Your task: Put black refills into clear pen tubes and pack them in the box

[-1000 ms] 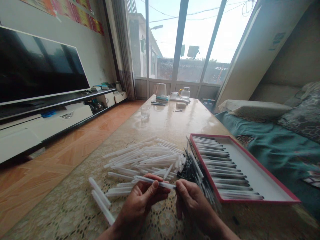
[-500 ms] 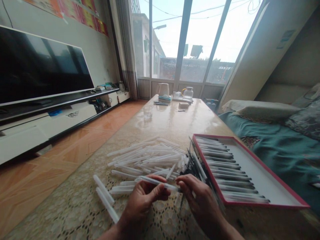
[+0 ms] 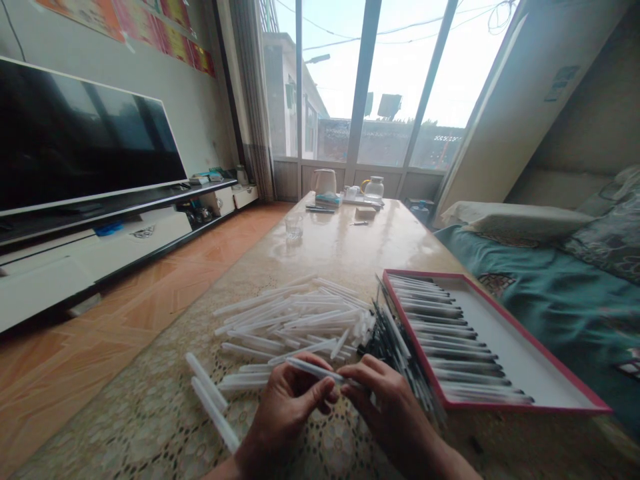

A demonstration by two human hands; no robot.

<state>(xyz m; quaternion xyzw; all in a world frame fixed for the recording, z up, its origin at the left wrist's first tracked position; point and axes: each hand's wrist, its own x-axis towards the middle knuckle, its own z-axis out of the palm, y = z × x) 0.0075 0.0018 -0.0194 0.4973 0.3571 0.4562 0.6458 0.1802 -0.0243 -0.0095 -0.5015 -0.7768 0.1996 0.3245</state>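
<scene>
The red and gold posters on the wall carry print too blurred to read, and so does the bluish label on the pale panel at right. Over the near end of the desk, the left hand grips a white pen barrel between thumb and fingers, and the right hand has its fingers closed on the barrel's right end. Just beyond lies a heap of loose barrels, with two more apart at left. A bundle of dark refills lies between that heap and the red-rimmed tray, partly hidden by the right hand. Rows of pens with dark ends fill the tray's left part. Farther off stand a glass tumbler, a tissue box and a yellow-handled jug. Half a second ago a dark, thin piece showed below the right fingers; now those fingers sit closer to the left hand, while heap and tray lie as before.
</scene>
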